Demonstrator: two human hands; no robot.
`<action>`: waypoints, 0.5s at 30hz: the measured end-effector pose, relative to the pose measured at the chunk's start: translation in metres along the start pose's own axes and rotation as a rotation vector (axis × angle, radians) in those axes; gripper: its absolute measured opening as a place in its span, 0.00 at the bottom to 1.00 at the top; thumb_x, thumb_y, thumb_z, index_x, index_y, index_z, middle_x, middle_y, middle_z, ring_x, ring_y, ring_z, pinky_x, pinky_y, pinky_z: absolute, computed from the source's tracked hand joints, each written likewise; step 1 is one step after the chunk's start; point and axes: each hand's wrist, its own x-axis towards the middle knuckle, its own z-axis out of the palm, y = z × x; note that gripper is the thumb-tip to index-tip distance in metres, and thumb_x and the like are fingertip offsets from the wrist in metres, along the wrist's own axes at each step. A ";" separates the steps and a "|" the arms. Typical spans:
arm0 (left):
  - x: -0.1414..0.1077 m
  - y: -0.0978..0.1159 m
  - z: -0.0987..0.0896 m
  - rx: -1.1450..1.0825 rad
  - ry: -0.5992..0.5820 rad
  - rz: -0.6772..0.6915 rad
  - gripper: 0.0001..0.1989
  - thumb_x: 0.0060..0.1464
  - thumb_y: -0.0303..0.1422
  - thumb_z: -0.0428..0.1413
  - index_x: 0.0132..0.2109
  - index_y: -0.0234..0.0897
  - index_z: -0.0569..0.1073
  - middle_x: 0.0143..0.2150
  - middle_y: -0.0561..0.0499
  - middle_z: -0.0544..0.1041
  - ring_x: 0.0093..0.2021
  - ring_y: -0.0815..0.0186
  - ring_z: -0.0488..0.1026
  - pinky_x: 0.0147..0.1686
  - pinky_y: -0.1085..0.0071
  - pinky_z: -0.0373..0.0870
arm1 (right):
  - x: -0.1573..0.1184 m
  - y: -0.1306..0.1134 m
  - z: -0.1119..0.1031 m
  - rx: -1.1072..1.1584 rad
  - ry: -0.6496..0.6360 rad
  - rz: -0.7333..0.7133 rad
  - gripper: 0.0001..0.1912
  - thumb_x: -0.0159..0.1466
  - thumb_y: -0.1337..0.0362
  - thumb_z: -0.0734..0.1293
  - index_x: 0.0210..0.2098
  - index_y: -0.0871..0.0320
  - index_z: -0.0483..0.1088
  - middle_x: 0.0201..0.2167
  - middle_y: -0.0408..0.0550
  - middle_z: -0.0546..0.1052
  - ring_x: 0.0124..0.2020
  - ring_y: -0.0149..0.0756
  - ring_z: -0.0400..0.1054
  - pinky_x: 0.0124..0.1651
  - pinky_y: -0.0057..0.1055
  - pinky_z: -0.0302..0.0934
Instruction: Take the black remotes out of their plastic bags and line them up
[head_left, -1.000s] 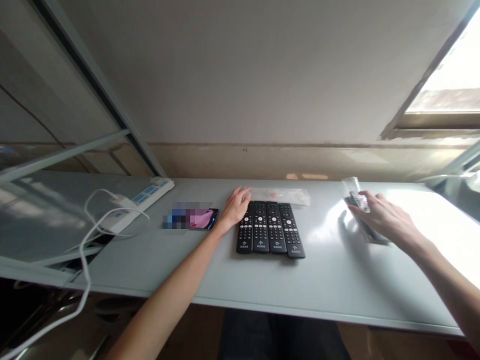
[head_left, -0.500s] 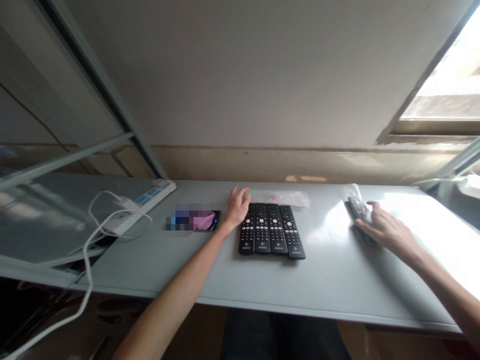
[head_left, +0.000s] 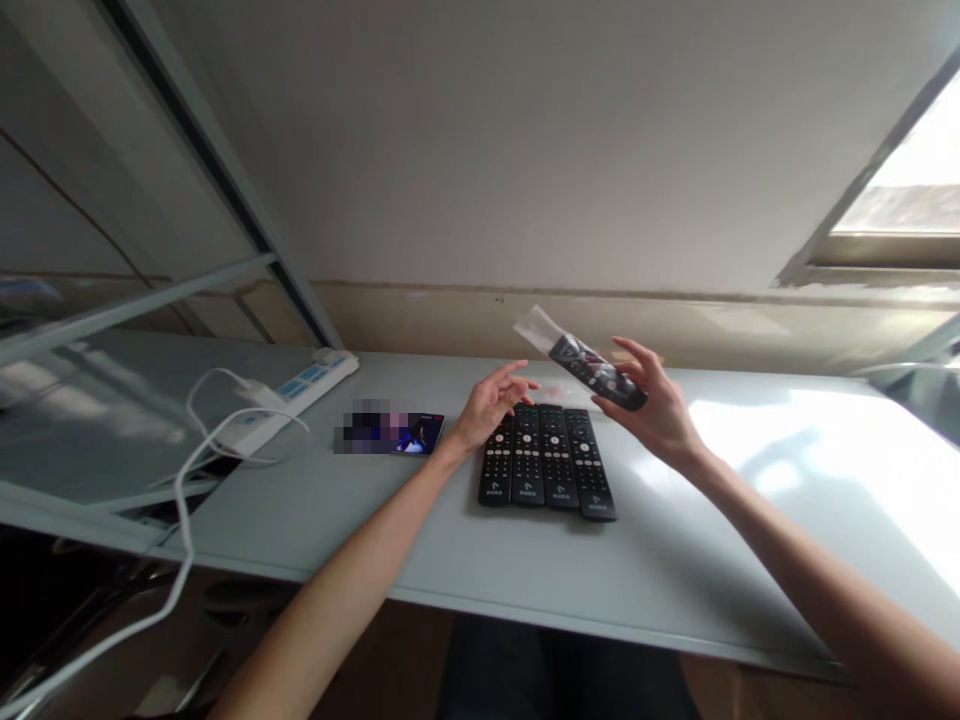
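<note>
My right hand grips the lower end of a black remote control in a clear plastic sleeve. It is raised over the desk and tilted, the loose end of the sleeve pointing up and left. Below it, several black remote controls lie side by side, the rightmost slightly askew. My left hand hovers over the top of the leftmost ones with its fingers apart and nothing in them. Behind the row lies a flat clear plastic bag, partly hidden by both hands.
A phone, partly blurred out, lies left of my left hand on the grey desk. Farther left is a white power strip with a white cable hanging over the front edge. A wall rises behind.
My right hand has lifted the bagged remote control off the right side of the desk and brought it left, near the row. My left hand has shifted slightly right over the remotes.
</note>
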 end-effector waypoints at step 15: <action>-0.001 -0.002 0.010 -0.297 0.106 -0.152 0.22 0.56 0.48 0.71 0.46 0.34 0.80 0.46 0.44 0.86 0.40 0.57 0.85 0.34 0.68 0.76 | -0.013 0.002 0.029 0.105 0.153 0.103 0.29 0.69 0.45 0.71 0.64 0.52 0.70 0.54 0.56 0.82 0.48 0.47 0.78 0.49 0.46 0.74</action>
